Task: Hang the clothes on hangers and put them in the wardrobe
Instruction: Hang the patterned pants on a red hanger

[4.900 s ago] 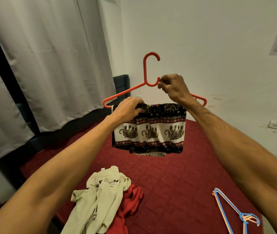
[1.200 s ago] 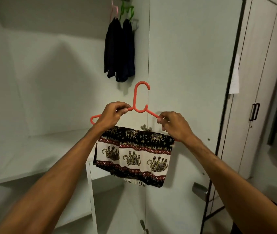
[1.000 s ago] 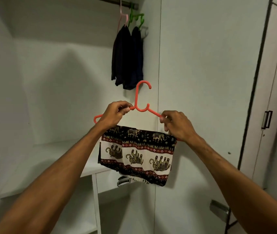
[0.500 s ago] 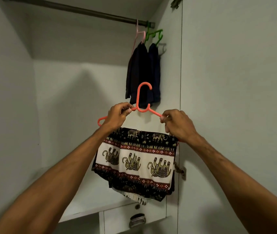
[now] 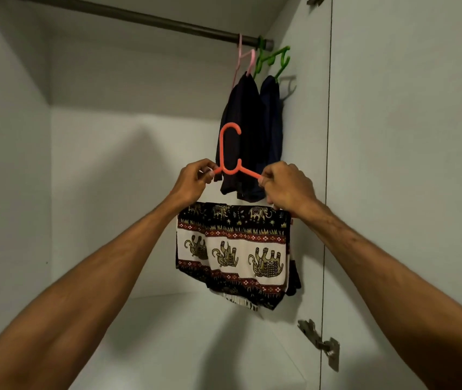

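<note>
I hold an orange plastic hanger [image 5: 228, 153] up inside the open wardrobe. My left hand [image 5: 192, 181] pinches its left shoulder and my right hand [image 5: 286, 187] grips its right shoulder. Folded over the hanger's bar hangs a black, white and red cloth with elephant prints [image 5: 234, 251]. The hanger's hook points up, well below the dark wardrobe rail [image 5: 145, 16].
At the rail's right end a pink hanger [image 5: 245, 59] and a green hanger [image 5: 273, 60] carry dark garments [image 5: 252, 136]. The wardrobe's side panel [image 5: 407, 164] stands to the right with a metal hinge [image 5: 321, 343]. A white shelf [image 5: 182, 342] lies below.
I turned from the bed to the wardrobe. My view has tilted up and moved closer; both hands have raised the hanger with the cloth toward the rail.
</note>
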